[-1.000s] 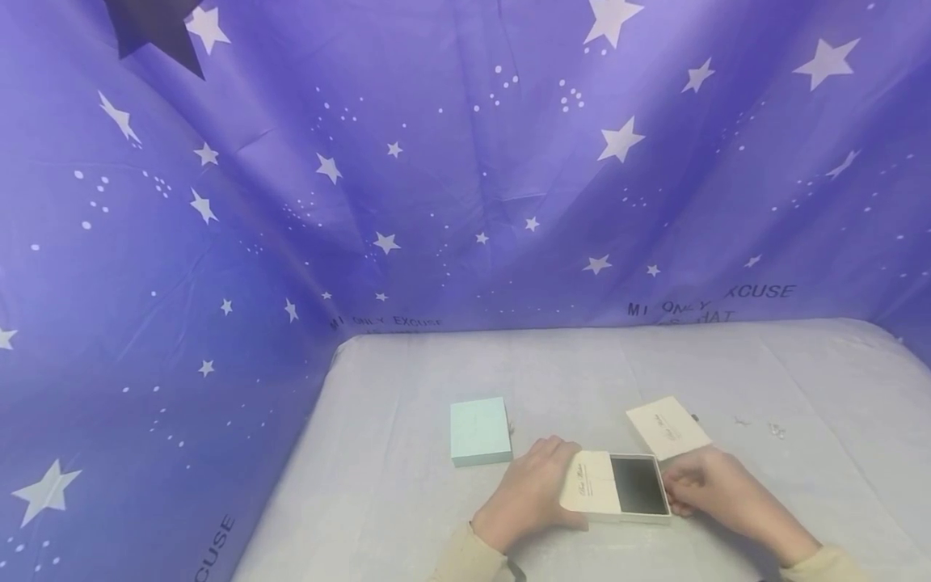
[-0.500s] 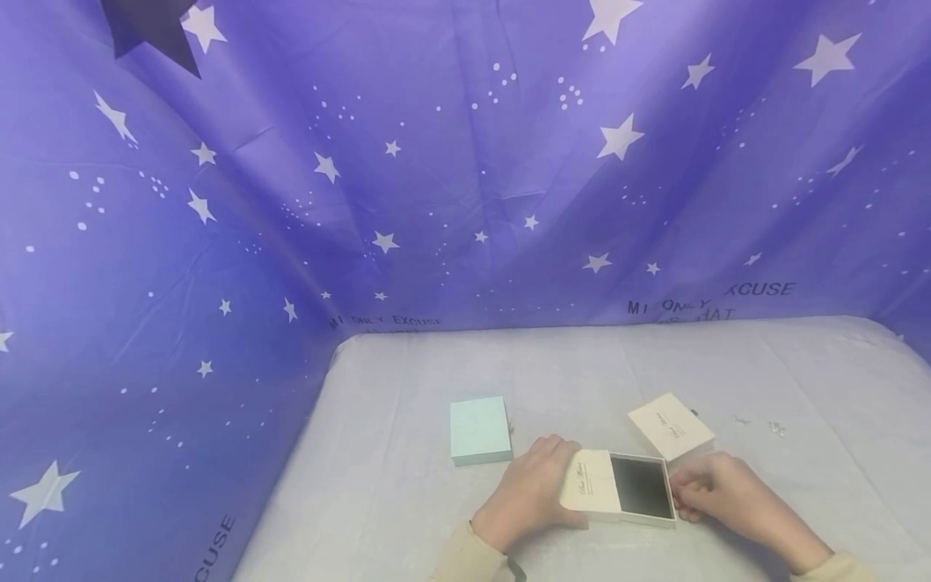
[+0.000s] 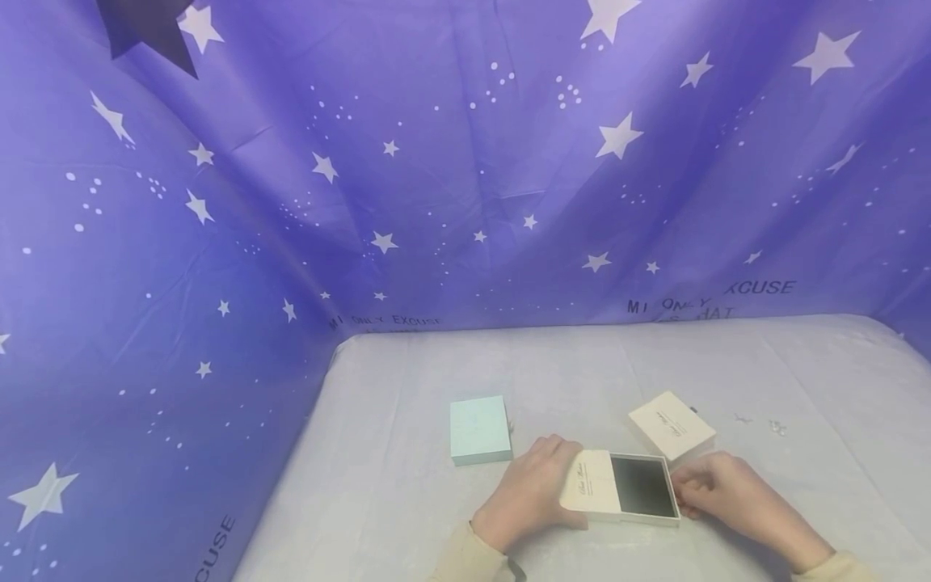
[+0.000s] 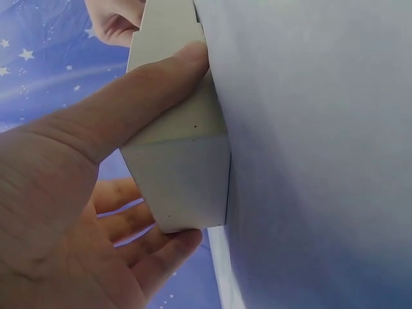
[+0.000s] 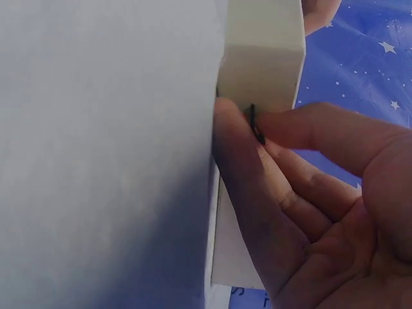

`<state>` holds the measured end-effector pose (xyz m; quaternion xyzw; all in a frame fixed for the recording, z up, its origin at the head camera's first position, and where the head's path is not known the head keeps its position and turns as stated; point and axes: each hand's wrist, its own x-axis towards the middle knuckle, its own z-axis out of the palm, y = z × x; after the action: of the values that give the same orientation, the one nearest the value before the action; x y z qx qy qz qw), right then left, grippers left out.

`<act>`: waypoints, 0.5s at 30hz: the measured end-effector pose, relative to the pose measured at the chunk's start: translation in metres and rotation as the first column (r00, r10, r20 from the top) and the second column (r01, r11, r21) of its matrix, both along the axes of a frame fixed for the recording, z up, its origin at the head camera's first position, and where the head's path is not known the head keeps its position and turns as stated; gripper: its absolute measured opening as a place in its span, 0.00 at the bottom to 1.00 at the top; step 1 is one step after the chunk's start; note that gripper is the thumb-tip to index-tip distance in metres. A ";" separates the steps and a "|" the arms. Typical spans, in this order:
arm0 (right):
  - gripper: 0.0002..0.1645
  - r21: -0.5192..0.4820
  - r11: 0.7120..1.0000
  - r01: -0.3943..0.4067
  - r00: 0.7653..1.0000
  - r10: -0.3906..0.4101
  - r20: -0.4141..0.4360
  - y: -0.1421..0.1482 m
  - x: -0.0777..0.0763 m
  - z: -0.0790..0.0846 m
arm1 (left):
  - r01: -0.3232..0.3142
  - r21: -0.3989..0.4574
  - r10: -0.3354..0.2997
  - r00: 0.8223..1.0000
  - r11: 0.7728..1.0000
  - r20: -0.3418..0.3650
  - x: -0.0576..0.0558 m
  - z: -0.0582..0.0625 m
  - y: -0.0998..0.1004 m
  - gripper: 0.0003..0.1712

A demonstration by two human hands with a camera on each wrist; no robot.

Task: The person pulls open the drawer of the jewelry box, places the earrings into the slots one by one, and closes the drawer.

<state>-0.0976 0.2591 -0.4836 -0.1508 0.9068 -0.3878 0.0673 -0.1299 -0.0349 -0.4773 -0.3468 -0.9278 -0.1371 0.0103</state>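
My left hand [image 3: 534, 489] grips the cream sleeve [image 3: 592, 483] of a small drawer-style gift box on the grey-covered table. In the left wrist view its thumb [image 4: 161, 84] lies along the box's side, with fingers behind. The drawer [image 3: 643, 485], lined in black, stands well out of the sleeve towards the right; nothing shows inside it. My right hand [image 3: 727, 497] is at the drawer's outer end. There, in the right wrist view, its thumb and a finger pinch a short black ribbon pull [image 5: 256, 122].
Behind the right hand lies a second cream box [image 3: 671, 426], set at an angle. A mint-green box [image 3: 480, 430] sits to the left. Two small silvery pieces, one a trinket [image 3: 777, 428], lie at the right. A starry purple curtain [image 3: 465, 178] hangs around the table [image 3: 393, 380].
The drawer has slid a little farther right out of its sleeve, the right hand moving with it. The angled cream box has shifted slightly to the right. The left hand keeps its place.
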 end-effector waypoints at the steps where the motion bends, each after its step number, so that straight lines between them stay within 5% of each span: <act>1: 0.08 0.018 1.000 0.003 1.000 -0.003 -0.020 0.000 0.000 0.000 | 0.001 -0.003 -0.001 1.000 1.000 -0.001 0.000 0.000 0.000 0.49; 15: 0.10 0.102 0.993 0.051 0.992 -0.039 -0.116 -0.006 -0.006 0.001 | -0.005 -0.016 0.005 1.000 1.000 0.017 0.001 0.003 0.000 0.49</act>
<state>-0.1036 0.2529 -0.4830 -0.1483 0.9315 -0.3318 0.0144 -0.1288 -0.0349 -0.4746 -0.3433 -0.9298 -0.1328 -0.0001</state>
